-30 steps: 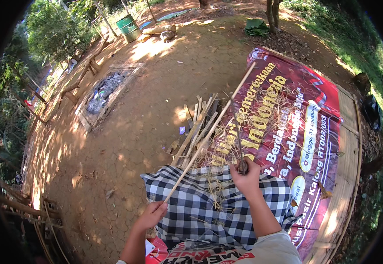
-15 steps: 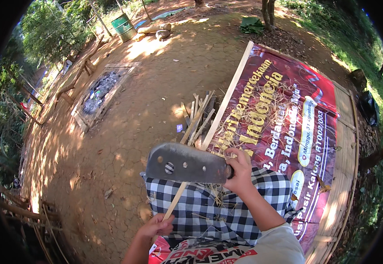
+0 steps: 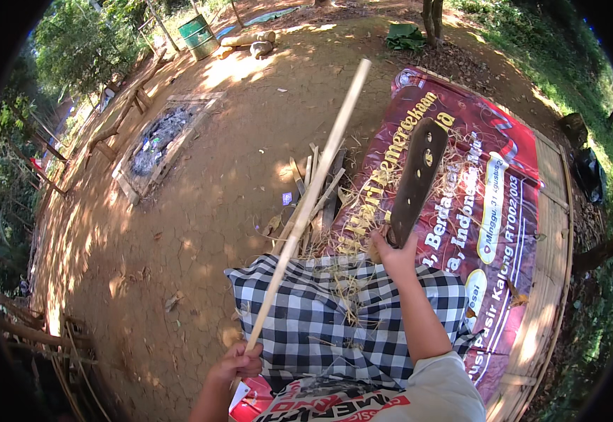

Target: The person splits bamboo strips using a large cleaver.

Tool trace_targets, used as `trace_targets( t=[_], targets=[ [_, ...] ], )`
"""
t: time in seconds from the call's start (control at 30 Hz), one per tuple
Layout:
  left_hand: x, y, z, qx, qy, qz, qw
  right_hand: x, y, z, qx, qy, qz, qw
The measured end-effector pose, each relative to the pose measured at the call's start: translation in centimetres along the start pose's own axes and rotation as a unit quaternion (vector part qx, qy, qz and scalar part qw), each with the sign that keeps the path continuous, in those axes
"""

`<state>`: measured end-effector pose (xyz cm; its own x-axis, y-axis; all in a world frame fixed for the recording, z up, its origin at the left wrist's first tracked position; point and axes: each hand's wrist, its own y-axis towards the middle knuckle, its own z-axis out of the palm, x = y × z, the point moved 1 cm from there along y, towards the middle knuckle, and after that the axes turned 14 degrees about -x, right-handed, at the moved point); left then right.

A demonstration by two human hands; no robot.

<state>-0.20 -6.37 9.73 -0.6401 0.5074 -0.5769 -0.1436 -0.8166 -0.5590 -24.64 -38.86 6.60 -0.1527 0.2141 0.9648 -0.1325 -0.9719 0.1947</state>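
Note:
My left hand (image 3: 239, 361) is closed round the lower end of a long pale wooden strip (image 3: 315, 190), which slants up and away to the right. Closed on its handle, my right hand (image 3: 396, 254) holds a cleaver (image 3: 419, 176) with a broad dark blade and several holes. The blade points away from me, above the banner and apart from the strip. A black-and-white checked cloth (image 3: 320, 316) covers my lap, with thin shavings scattered on it.
A dark red printed banner (image 3: 489, 302) strewn with shavings covers a bamboo platform (image 3: 542, 281) at right. Split wood pieces (image 3: 299, 228) lie ahead of my lap. Further off are a framed ash pit (image 3: 158, 141), a green drum (image 3: 199, 36) and a tree trunk (image 3: 431, 24).
The cleaver has swung right, off the strip, and its blade now points away from me. The strip's far part, partly hidden behind the blade before, now shows in full.

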Motion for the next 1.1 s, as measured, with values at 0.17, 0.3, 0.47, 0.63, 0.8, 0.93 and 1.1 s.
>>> trace_targets(
  t=[0.17,0.3,0.47,0.63,0.8,0.93,1.1],
  targets=[
    [-2.5,-1.8,-1.1,-0.064,0.008,0.089,0.994,0.4,6.5,-4.0,-0.131,-0.172,-0.114,0.970],
    [-2.6,-1.4,-1.1,-0.081,0.048,0.081,0.992,2.9,8.7,-6.6,-0.153,-0.349,-0.155,0.912],
    [-1.3,1.4,-1.0,-0.207,0.142,0.082,0.965,3.7,4.6,-4.9,0.043,-0.402,-0.058,0.913],
    [-1.0,2.8,-0.1,-0.305,0.487,0.184,0.797,4.2,-0.3,-2.1,0.280,-0.398,0.021,0.874],
    [1.2,2.8,-3.0,-0.294,0.438,0.091,0.845,2.4,-3.5,-0.2,0.446,-0.266,0.011,0.855],
    [2.7,2.2,-4.7,-0.310,0.436,0.079,0.841,1.7,-4.0,0.2,0.427,-0.384,-0.061,0.817],
    [1.8,2.3,-5.4,-0.303,0.503,0.102,0.803,-0.3,-3.7,-0.6,0.365,-0.440,-0.132,0.810]
  ],
)
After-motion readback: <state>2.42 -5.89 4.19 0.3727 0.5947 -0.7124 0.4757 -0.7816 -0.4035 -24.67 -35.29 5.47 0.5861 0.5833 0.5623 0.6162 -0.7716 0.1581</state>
